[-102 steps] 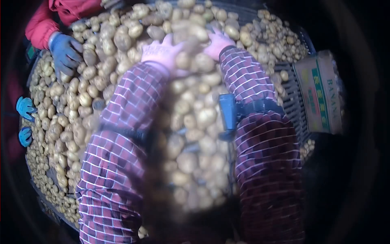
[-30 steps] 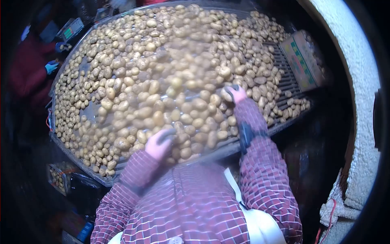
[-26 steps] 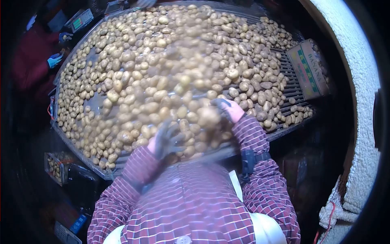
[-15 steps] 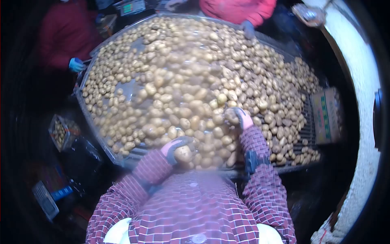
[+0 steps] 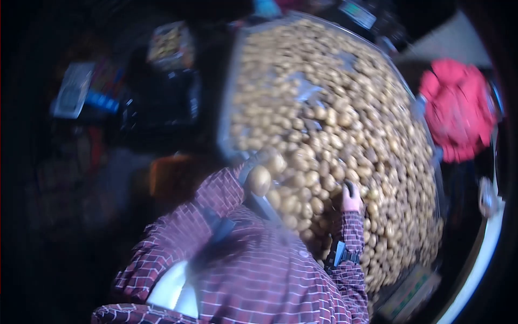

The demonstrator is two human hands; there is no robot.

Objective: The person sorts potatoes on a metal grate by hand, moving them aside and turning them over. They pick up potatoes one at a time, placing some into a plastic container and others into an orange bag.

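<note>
Head camera footage was tilted and smeared by motion, so little showed sharply. The left hand, gloved and at the end of a plaid sleeve, was closed around a single potato, held up just beside the near edge of the tabletop; the potato covered most of the palm, and the fingers behind it could not be told apart. The right hand, in a pink glove with darker fingertips, lay on the heap of potatoes near the person's chest. Its fingers were pressed in among the tubers, and whether they gripped one or only rested there could not be told. The heap covered nearly the whole tabletop, blurring into one pale mass towards the far end, with a few grey bare patches showing through. The person's own plaid-shirted front filled the lower middle and hid the near rim. On the far side of the tabletop stood a person in a red jacket, visible only as a blurred red shape cut off by the dark edge of the lens. Off to the left, well apart from the hands, a crate seemed to hold more potatoes, and a flat grey object beside it was too dim to identify.
</note>
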